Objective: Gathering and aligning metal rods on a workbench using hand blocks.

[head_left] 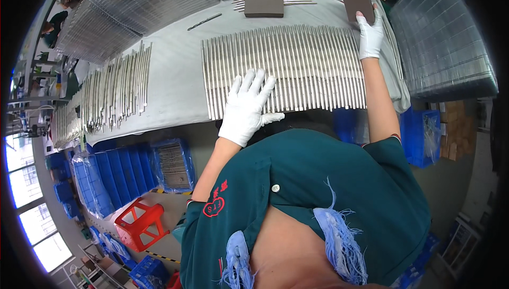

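Note:
A wide row of shiny metal rods [313,69] lies side by side on the cloth-covered table in front of me. My left hand [245,108], in a white glove, rests flat on the left part of this row with its fingers spread. At the far right my right hand [370,36], also gloved, grips a flat brown block [357,3] by its near end. A second brown block [264,4] sits on several more rods behind the row. To its left lies a single dark drill bit [204,21].
More rods [116,87] lie in an uneven row at the left. Stacked clear plastic trays [154,3] line the back, and others [442,40] stand at the right. Blue crates [119,175] and a red stool [140,225] are on the floor at left.

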{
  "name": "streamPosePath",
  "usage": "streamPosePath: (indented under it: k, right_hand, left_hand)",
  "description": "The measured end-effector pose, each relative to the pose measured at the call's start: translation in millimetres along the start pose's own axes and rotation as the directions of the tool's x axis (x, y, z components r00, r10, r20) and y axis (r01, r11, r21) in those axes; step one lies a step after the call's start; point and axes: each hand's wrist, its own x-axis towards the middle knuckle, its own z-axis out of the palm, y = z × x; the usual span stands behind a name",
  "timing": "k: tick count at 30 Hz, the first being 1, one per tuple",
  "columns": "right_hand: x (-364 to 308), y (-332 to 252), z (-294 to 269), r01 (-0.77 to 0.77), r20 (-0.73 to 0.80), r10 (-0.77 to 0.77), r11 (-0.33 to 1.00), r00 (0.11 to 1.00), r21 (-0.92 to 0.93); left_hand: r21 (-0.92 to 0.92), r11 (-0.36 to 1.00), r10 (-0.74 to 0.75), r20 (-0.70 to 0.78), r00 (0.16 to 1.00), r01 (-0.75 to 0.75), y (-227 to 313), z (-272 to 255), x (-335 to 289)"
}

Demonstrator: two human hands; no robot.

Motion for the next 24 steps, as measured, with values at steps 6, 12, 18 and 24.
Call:
streamPosePath:
  k: [6,12,18,24]
  right_hand:
    - [0.0,0.5,0.7,0.003,-0.012,-0.002,1.000,1.000,0.023]
    - [-1.2,-3.0,1.5,0.003,0.000,-0.003,0.999,1.000,0.041]
    - [-0.1,-1.4,0.2,0.013,-0.008,-0.013,0.999,1.000,0.032]
    - [0.3,-2.6,1.6,-0.010,-0.013,0.010,1.000,1.000,0.010]
  left_hand:
    - [0.004,1.000,-0.007,0.007,1.000,0.007,1.7,-2.4,1.2]
    - [0.019,1.000,-0.004,0.004,1.000,0.004,2.0,-2.9,0.6]
    - [0.010,1.000,0.009,-0.021,1.000,-0.009,1.5,0.5,0.9]
    - [-0.106,0.979,0.184,0.065,0.981,-0.176,30.7,-0.3,30.4]
